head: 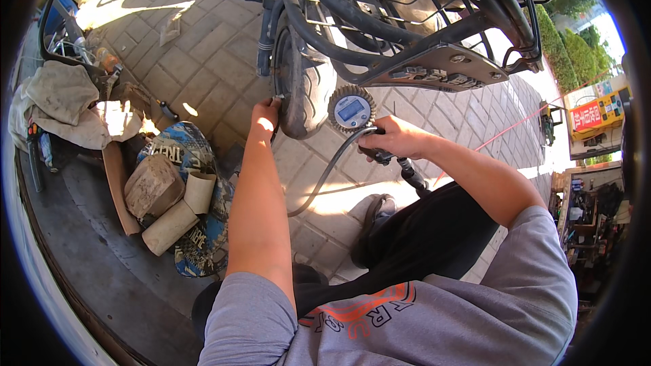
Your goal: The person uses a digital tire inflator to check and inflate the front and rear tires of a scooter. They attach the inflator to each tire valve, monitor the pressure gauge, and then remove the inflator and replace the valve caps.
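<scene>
A digital tire inflator gauge (351, 112) with a ribbed round guard stands above my right hand (390, 137), which is closed around its dark grip. From the grip a grey rubber hose (327, 173) curves down to the left and passes behind my left forearm. My left hand (267, 113) is at the left side of the wheel, fingertips pinched on a small metal piece by the rim; whether it is the valve or a hose end cannot be told. The worn black tire (307, 86) is just right of that hand, beneath a black metal basket (356, 51).
At left, wood blocks (155, 188), cardboard tubes (170, 227) and a blue patterned cushion (201, 244) lie beside grey cloths (63, 94). A red cord (508, 128) crosses the paving at right. Shelves with tools (592, 213) stand at far right.
</scene>
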`<state>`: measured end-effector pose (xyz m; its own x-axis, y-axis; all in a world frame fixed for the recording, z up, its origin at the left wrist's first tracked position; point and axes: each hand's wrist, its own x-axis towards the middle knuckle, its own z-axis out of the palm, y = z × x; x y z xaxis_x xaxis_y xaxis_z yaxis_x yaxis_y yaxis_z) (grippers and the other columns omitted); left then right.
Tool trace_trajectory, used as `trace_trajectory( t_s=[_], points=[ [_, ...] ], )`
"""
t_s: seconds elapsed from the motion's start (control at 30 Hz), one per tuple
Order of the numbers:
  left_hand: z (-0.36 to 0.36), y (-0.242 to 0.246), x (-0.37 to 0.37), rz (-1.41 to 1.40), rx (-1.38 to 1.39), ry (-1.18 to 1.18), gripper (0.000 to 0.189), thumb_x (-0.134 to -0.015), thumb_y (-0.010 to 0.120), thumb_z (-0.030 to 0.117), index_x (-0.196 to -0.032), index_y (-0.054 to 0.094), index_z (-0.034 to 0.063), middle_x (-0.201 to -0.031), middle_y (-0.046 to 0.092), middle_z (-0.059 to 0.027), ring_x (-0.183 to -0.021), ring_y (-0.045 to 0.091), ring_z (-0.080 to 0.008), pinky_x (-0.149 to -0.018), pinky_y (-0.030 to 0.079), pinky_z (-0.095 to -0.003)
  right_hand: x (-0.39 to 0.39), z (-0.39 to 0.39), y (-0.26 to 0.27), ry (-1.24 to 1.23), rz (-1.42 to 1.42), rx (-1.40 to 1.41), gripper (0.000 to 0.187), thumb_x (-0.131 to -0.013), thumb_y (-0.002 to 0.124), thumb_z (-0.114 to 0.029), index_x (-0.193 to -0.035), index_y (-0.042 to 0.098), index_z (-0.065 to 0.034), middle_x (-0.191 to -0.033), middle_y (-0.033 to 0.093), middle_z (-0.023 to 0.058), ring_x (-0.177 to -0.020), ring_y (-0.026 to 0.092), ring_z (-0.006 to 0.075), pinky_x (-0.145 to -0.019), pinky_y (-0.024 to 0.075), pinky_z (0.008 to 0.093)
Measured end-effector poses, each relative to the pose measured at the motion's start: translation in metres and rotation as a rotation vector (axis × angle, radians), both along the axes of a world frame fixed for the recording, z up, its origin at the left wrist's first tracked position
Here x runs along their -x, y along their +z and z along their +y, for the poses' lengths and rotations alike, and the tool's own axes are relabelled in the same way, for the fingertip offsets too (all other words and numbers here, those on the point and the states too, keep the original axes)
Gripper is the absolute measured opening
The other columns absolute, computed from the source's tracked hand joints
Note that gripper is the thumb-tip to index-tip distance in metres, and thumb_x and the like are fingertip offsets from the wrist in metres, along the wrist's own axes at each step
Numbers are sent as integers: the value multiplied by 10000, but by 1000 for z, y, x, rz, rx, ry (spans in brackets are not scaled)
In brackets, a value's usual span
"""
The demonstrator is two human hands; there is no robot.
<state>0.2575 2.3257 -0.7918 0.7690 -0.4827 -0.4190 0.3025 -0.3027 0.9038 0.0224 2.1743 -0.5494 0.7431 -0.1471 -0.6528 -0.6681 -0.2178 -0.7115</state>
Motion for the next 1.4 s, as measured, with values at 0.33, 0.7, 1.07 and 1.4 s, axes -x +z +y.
trace_trajectory(
  t_s=[0.33, 0.7, 1.07, 1.4],
  points=[
    [-5, 21, -29, -19, 64, 426, 408, -910, 612, 297, -935, 656, -108, -740, 634, -114, -600, 553, -202, -599, 460, -351, 1, -1, 1, 52, 30, 25, 290, -880, 623, -280, -886, 658, 8, -770, 671, 60, -704, 613, 127, -673, 488, 284],
    [-21, 60, -74, 156, 97, 336, 327, -863, 696, 204, -882, 638, -117, -651, 563, -82, -455, 447, -142, -404, 367, -296, 4, -4, 12, 63, 46, 79, 300, -882, 620, -296, -882, 657, 1, -783, 678, 50, -712, 608, 119, -669, 486, 286],
    [-15, 60, -69, 232, 76, 363, 303, -858, 696, 207, -930, 654, -85, -645, 547, -67, -475, 456, -138, -431, 384, -301, -2, -8, 8, 143, 44, 116, 300, -873, 619, -311, -849, 652, -14, -766, 669, 43, -702, 598, 119, -662, 480, 289],
    [-7, 61, -70, 344, 322, 449, 251, -853, 689, 186, -905, 652, -57, -699, 575, -58, -540, 459, -124, -455, 364, -278, -3, -9, 3, 151, 26, 121, 312, -868, 627, -308, -881, 656, 2, -778, 672, 52, -707, 600, 127, -666, 480, 289]
  ],
)
